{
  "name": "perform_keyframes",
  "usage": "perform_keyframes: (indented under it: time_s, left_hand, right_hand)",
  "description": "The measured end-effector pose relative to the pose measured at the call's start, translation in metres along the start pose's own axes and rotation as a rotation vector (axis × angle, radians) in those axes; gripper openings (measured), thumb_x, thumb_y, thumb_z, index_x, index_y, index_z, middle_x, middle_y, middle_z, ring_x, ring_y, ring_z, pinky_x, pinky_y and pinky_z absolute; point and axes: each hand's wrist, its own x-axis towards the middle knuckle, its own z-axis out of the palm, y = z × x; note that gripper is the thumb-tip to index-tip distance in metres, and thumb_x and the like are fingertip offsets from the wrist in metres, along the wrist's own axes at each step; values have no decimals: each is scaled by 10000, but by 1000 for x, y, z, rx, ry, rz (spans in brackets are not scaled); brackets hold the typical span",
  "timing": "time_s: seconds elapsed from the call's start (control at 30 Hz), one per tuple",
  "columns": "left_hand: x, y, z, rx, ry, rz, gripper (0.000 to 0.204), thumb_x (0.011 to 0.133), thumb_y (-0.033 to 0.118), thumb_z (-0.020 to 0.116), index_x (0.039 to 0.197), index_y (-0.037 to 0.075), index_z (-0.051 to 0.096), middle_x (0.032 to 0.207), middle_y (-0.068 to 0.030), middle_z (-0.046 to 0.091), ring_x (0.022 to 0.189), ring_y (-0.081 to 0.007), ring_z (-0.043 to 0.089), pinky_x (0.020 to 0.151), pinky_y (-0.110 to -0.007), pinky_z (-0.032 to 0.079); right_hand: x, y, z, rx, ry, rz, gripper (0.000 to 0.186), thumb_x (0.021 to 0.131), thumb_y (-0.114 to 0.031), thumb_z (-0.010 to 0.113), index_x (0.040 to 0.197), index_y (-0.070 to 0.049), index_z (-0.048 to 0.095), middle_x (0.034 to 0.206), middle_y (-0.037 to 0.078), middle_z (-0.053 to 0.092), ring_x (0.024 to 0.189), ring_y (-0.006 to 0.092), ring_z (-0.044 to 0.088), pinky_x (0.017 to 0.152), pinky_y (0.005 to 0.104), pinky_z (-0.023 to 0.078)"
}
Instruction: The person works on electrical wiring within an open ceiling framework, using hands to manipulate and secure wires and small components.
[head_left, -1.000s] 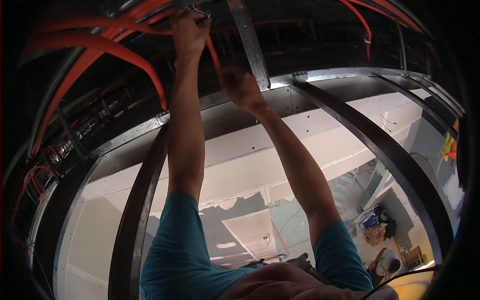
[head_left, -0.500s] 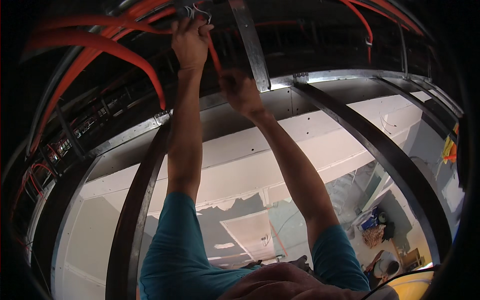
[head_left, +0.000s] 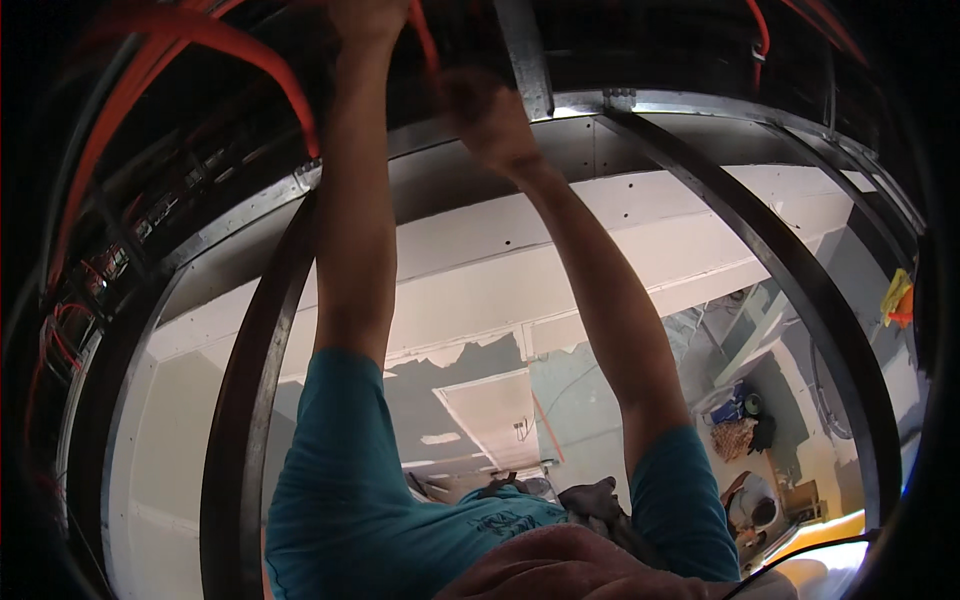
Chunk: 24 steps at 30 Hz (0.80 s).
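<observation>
Both my arms reach up into a dark ceiling space. At the top edge shows only the back of my left hand; its fingers are cut off by the picture's edge. An orange corrugated conduit hangs down just right of it. Lower and to the right, my right hand is closed at the conduit's lower end. Its fingers are curled, dark and slightly blurred. Close to the right hand, a metal hanger strip comes down to the curved metal rail.
Dark metal ceiling channels cross on both sides of my arms. More orange conduit bends down at the left. Far below are a person, a pile of materials and a pale panel. A yellow rounded object sits lower right.
The view has shifted, so the hands appear higher. The left hand's fingers and the white wires beside them have left the picture. My right hand stays at the conduit's lower end.
</observation>
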Motion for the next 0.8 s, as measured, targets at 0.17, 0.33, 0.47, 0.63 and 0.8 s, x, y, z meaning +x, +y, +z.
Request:
perform_keyframes:
  time_s: [0.17, 0.33, 0.47, 0.63, 0.8]
  left_hand:
    - [-7, 13, 17, 742, 30, 435, 165, 886, 69, 620, 788, -3, 732, 773, -121, 728, 744, -297, 620, 975, -411, 410]
    - [-8, 4, 20, 778, 7, 507, 233, 900, 98, 571, 763, 2, 733, 845, -111, 739, 778, -291, 623, 927, -404, 429]
    - [-16, 4, 14, 881, 98, 462, 176, 859, 88, 610, 732, 35, 720, 806, -96, 719, 759, -302, 616, 903, -408, 437]
    - [-15, -3, 20, 1095, 28, 537, 63, 755, 80, 713, 696, 71, 694, 895, -79, 710, 909, -283, 571, 879, -451, 432]
    - [-17, 0, 26, 1008, 62, 282, 131, 736, 37, 715, 864, 65, 705, 942, -92, 681, 934, -301, 541, 859, -432, 428]
  right_hand:
    - [9, 25, -19, -150, -229, 61, 264, 901, -143, 712, 1156, -85, 676, 969, 79, 743, 885, 171, 717, 790, 333, 570]
    - [10, 22, -2, 158, -212, 193, 285, 956, -184, 637, 1212, -62, 614, 983, 84, 682, 874, 172, 643, 765, 309, 519]
    - [18, 11, -22, -32, -432, 225, 242, 1002, -100, 540, 1230, -28, 577, 955, 86, 657, 843, 163, 609, 765, 301, 509]
    - [20, 17, -22, -45, -416, 153, 234, 999, -104, 556, 1220, -32, 580, 947, 78, 647, 850, 154, 606, 758, 290, 501]
    - [19, 16, -19, 174, -453, 192, 191, 998, -96, 587, 1176, -31, 606, 915, 88, 644, 895, 140, 592, 797, 274, 492]
